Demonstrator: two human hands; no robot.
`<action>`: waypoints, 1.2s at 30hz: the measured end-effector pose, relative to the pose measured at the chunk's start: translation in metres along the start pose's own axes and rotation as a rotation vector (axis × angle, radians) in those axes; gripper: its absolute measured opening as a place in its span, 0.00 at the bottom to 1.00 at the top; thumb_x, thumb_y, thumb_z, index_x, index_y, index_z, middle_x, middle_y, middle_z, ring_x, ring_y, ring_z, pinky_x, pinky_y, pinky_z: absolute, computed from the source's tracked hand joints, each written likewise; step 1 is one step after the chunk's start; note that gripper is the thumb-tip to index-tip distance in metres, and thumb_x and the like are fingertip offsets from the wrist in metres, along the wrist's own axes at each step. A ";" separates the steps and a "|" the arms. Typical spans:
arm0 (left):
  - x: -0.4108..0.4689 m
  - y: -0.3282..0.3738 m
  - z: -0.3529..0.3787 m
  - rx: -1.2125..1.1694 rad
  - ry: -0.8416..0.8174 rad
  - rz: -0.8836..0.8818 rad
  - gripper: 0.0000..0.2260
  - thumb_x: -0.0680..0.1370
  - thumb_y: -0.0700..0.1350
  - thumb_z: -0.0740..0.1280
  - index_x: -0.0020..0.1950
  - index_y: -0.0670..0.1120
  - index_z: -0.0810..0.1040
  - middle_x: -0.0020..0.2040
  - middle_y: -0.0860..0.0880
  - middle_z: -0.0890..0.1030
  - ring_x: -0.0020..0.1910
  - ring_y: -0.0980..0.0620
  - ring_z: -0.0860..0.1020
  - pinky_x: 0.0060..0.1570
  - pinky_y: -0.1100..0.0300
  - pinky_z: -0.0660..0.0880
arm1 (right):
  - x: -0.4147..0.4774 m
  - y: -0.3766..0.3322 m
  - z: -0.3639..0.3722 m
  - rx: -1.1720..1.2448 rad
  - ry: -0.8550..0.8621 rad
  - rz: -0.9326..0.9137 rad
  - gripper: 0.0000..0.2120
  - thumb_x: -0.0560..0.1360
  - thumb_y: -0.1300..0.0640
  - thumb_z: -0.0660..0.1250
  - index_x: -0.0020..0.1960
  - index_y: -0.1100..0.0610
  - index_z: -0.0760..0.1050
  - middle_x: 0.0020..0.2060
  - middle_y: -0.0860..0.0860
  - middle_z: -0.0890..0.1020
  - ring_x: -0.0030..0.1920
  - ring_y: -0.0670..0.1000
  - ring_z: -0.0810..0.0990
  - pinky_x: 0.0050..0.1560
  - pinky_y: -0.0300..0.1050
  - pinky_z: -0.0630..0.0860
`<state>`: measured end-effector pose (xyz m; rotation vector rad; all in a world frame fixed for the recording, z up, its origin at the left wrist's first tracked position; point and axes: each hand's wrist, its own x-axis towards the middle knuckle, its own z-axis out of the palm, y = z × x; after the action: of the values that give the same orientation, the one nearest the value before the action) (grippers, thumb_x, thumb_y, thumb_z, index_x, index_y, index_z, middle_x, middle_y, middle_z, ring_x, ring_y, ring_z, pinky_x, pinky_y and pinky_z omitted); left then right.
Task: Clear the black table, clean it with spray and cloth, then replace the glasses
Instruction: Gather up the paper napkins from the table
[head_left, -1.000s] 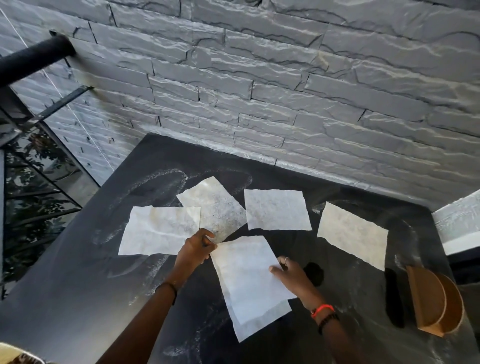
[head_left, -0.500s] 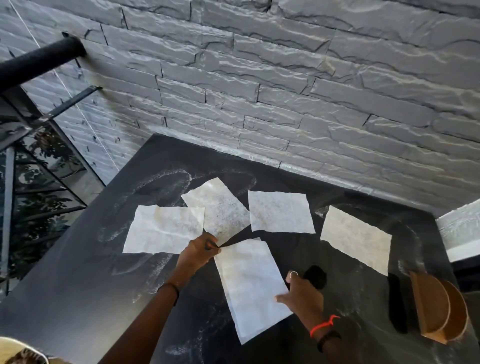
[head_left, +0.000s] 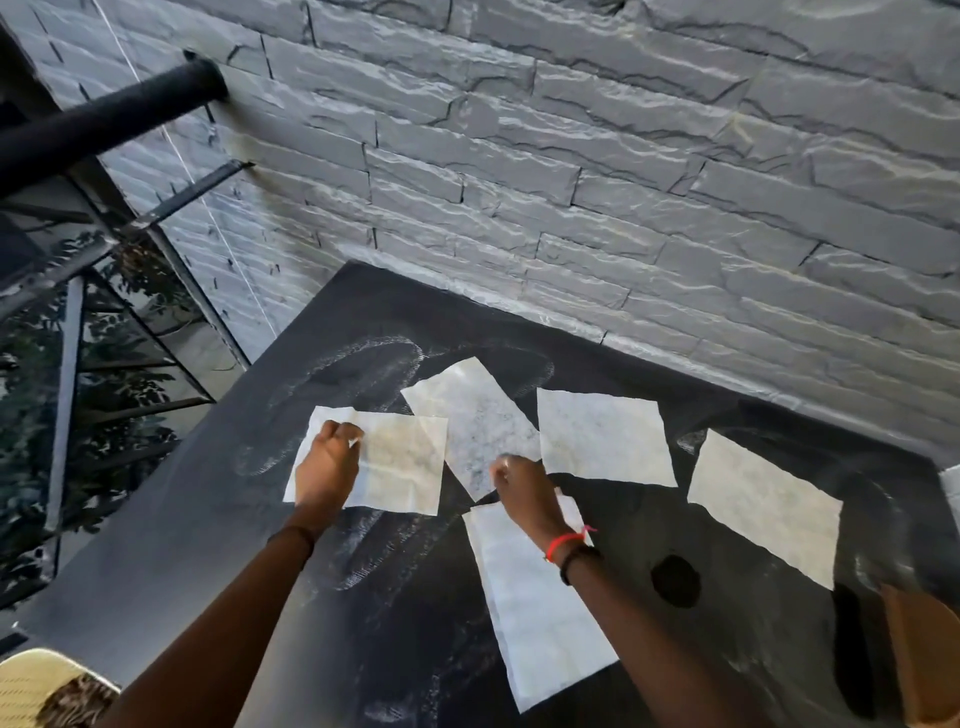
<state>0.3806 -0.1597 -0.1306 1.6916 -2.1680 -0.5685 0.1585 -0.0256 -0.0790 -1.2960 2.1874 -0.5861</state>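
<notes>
Several white paper sheets lie spread on the black table (head_left: 208, 545), which shows pale smear marks. My left hand (head_left: 330, 460) rests on the left sheet (head_left: 402, 465), its fingers curled and pinching the paper near the upper left corner. My right hand (head_left: 519, 486), with a red band at the wrist, has its fingers curled at the lower corner of the tilted sheet (head_left: 475, 413) and seems to pinch it. My right forearm crosses the near sheet (head_left: 540, 623). Two more sheets (head_left: 602, 436) (head_left: 763, 506) lie to the right. No glasses, spray or cloth are in view.
A grey stone wall (head_left: 571, 182) runs along the table's far edge. A brown wooden holder (head_left: 924, 654) stands at the right edge, and a dark round spot (head_left: 675, 581) marks the tabletop beside it. A black railing (head_left: 104, 124) and glass panels are on the left.
My left hand left the near sheet's top corner and moved left onto the left sheet. My right hand left that sheet's right edge and moved up to the tilted sheet's lower corner.
</notes>
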 end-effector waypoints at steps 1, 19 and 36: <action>0.005 -0.006 -0.001 0.024 0.002 0.006 0.09 0.78 0.38 0.62 0.56 0.41 0.79 0.55 0.41 0.76 0.48 0.37 0.78 0.36 0.47 0.75 | 0.014 -0.009 0.008 0.004 -0.002 -0.015 0.11 0.79 0.60 0.59 0.52 0.63 0.78 0.51 0.57 0.83 0.53 0.54 0.80 0.51 0.40 0.73; 0.075 -0.034 -0.010 0.233 -0.084 0.154 0.07 0.72 0.43 0.74 0.47 0.42 0.81 0.51 0.40 0.76 0.49 0.37 0.76 0.48 0.45 0.73 | 0.098 -0.087 0.075 -0.035 -0.092 -0.219 0.13 0.76 0.60 0.61 0.59 0.62 0.75 0.53 0.59 0.79 0.56 0.58 0.76 0.55 0.51 0.76; 0.060 0.013 -0.093 -0.366 -0.699 0.303 0.22 0.70 0.39 0.75 0.60 0.54 0.73 0.34 0.63 0.76 0.34 0.60 0.70 0.38 0.68 0.68 | 0.057 -0.086 0.011 0.157 -0.442 -0.208 0.19 0.70 0.55 0.72 0.60 0.59 0.75 0.56 0.52 0.80 0.55 0.50 0.78 0.57 0.46 0.74</action>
<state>0.4012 -0.2249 -0.0429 1.0273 -2.4773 -1.5258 0.1996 -0.1158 -0.0485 -1.4210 1.6311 -0.4827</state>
